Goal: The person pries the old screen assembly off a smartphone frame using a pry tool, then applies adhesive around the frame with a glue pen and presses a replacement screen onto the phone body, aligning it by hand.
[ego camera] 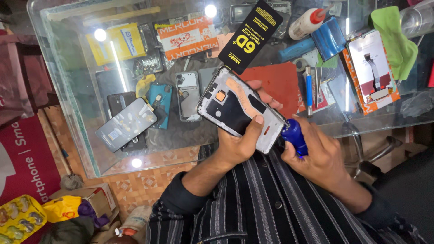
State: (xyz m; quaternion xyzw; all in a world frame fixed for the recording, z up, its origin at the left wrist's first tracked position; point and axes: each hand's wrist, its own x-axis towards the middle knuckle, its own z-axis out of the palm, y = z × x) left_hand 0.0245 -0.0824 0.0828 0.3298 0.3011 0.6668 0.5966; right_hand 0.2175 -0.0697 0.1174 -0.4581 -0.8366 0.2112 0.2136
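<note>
Left hand is wrapped around an opened smartphone chassis, back cover off, thumb pressed on the inner face near the lower right edge, fingers curled behind the far side. Chassis is tilted and held above the glass counter, in front of the torso. Right hand is closed around a blue-handled screwdriver, tip set at the lower corner of the frame.

Judgement: chassis looks light, thin and rigid, but likely fragile, with exposed internals and a copper-coloured strip. Best gripped along the frame edges, as now, not on the inner parts. Smooth plastic rim could slip under tool pressure.

Nearby under or on the glass: other phones, a black card package, a glue bottle, a green cloth.
</note>
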